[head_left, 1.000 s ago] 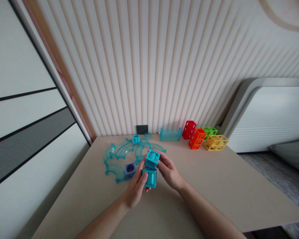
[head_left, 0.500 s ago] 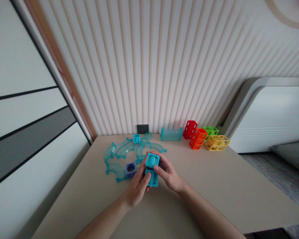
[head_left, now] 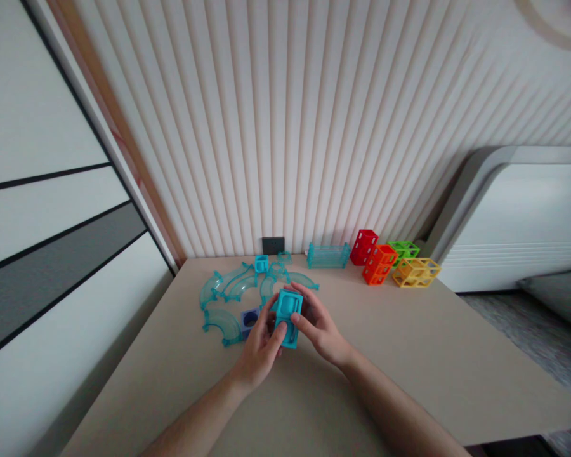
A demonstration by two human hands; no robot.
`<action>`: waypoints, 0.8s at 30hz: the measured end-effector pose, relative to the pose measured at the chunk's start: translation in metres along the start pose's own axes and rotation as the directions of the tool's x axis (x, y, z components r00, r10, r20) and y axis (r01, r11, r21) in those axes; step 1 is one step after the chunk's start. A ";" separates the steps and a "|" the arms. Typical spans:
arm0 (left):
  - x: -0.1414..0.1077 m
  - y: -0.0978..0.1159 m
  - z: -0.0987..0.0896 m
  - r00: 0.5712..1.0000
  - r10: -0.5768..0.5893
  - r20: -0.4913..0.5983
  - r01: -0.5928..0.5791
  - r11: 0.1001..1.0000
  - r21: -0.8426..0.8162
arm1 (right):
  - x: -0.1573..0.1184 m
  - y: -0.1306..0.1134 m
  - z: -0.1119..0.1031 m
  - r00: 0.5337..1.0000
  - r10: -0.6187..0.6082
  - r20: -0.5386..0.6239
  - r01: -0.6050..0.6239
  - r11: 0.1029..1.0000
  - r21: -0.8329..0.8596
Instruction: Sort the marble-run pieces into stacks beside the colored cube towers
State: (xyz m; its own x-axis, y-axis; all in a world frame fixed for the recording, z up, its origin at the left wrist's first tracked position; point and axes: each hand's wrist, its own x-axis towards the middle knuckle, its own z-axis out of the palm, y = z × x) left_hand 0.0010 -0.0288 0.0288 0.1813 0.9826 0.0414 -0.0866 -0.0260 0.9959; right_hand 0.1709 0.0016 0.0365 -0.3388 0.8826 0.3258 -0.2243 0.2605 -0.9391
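Two turquoise toy blocks [head_left: 289, 304] with hollowed faces sit flush against each other, held between both hands above the table. My left hand [head_left: 261, 343] is closed on their left side, its thumb pressing the lower block. From the right, my right hand [head_left: 321, 330] grips them, thumb on the front where the blocks meet. My other fingers are partly hidden behind the blocks. Just left of my left hand stands a purple block [head_left: 250, 319] with a round hole. Behind it lie clear turquoise curved track pieces [head_left: 223, 325] and one more turquoise block [head_left: 261, 264].
Clear straight track pieces [head_left: 328, 256] stand near the ribbed wall [head_left: 285, 127]. To their right are a red block stack [head_left: 363, 247], an orange stack [head_left: 379, 264], green frame blocks [head_left: 404, 249] and yellow frame blocks [head_left: 415, 273]. The table [head_left: 385, 355] reaches forward to the wall.
The two turquoise blocks, offset and at an angle before, now line up flush as one piece. Both hands have risen slightly with them.
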 end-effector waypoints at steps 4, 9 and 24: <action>0.002 0.003 0.001 0.998 0.029 -0.050 -0.029 1.000 0.012 | 0.001 0.010 0.000 1.000 0.006 -0.015 -0.006 1.000 -0.014; 0.004 0.005 -0.003 0.996 0.055 -0.064 -0.055 0.998 -0.010 | 0.004 0.012 -0.001 0.999 0.027 -0.035 -0.029 0.997 -0.075; 0.006 0.007 -0.004 0.995 -0.092 0.045 0.101 0.940 -0.326 | -0.004 0.006 -0.001 0.999 -0.040 0.023 0.041 0.998 -0.047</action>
State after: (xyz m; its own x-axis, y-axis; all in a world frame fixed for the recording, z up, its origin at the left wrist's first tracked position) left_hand -0.0025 -0.0223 0.0356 0.2322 0.9715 -0.0466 -0.3828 0.1353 0.9139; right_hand 0.1717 0.0002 0.0300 -0.3507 0.8621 0.3659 -0.1946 0.3151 -0.9289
